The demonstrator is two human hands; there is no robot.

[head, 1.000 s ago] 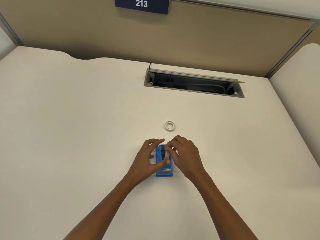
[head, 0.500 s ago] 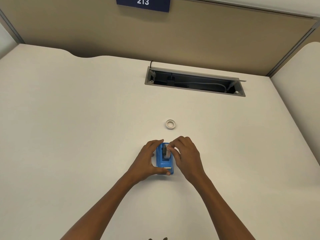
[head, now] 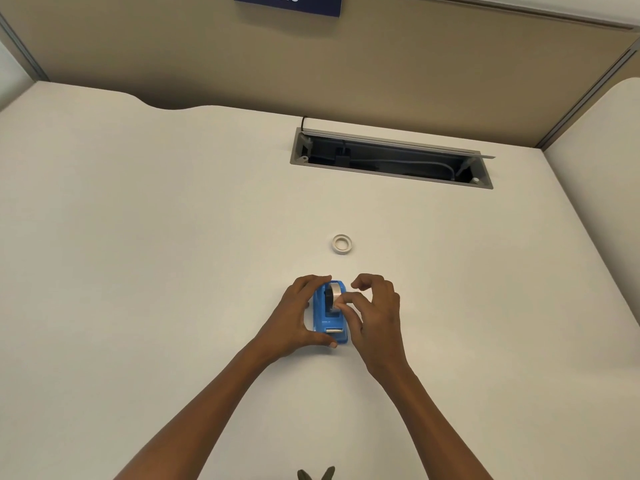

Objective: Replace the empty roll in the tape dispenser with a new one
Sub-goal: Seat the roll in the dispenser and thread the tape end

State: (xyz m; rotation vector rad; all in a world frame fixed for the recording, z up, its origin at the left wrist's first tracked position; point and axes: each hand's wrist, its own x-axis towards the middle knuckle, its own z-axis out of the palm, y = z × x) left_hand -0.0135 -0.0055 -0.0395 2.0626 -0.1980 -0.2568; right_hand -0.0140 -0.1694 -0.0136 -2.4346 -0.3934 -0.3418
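Note:
A blue tape dispenser (head: 327, 323) stands on the white desk, its metal cutter toward me. A pale roll of tape (head: 335, 293) sits upright in its cradle on a black hub. My left hand (head: 294, 317) wraps the dispenser's left side, thumb at the near end and fingers at the far end. My right hand (head: 374, 313) is at the dispenser's right side, thumb tip touching the roll's edge, the other fingers curled and apart above it. A small white empty tape core (head: 342, 243) lies flat on the desk just beyond.
An open grey cable tray (head: 391, 159) with wires is recessed in the desk (head: 138, 237) at the back. A beige partition wall with a blue number sign (head: 287, 3) rises behind. Another desk surface (head: 602, 202) adjoins on the right.
The roll of tape has gone down into the dispenser's cradle. My right fingers have lifted off and spread, leaving the thumb at the roll. My left hand has kept its hold on the dispenser.

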